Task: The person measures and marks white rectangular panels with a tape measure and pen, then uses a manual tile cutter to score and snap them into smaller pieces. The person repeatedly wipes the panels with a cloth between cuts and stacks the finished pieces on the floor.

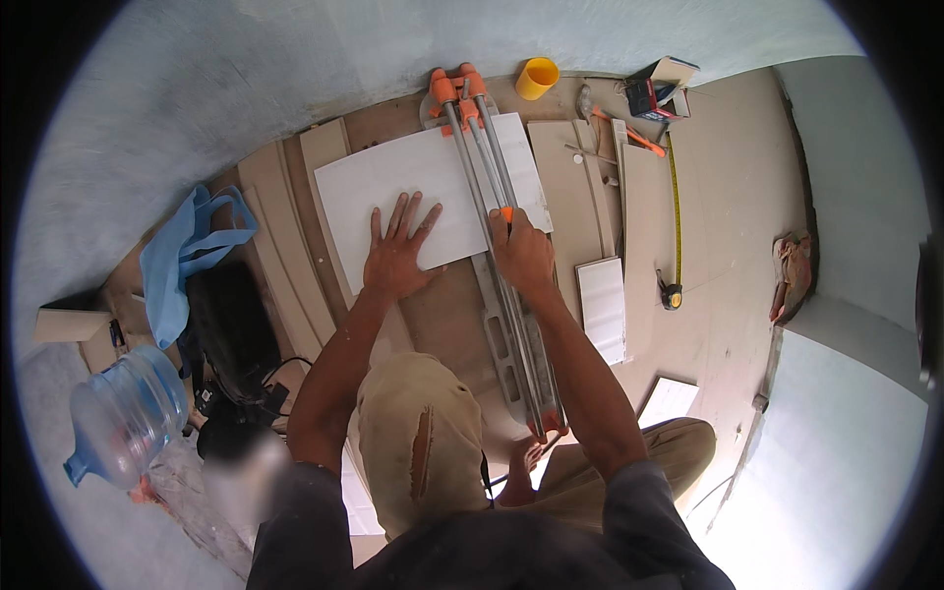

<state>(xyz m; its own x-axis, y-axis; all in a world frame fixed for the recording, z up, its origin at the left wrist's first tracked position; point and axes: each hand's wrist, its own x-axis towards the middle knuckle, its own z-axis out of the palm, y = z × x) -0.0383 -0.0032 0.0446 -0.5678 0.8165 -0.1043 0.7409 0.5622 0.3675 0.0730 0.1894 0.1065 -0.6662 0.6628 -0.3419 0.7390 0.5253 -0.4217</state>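
A white tile (379, 182) lies across the bed of a long manual tile cutter (513, 349) with steel rails and orange ends. My left hand (398, 251) rests flat on the tile's near edge, its fingers spread. Beside it, my right hand (523, 254) is closed around the cutter's handle over the rails, near the tile's near edge. An orange bit of the handle (506, 213) shows above my fist; the rest is hidden by my fingers.
Cut tile strips lie on both sides, including a short white piece (602, 310). At right are a hammer (629, 135), an extended tape measure (671, 293) and an open box (659, 98). A yellow cup (537, 79) stands by the wall. At left are a black bag (234, 320), blue bag (169, 261) and water jug (128, 418).
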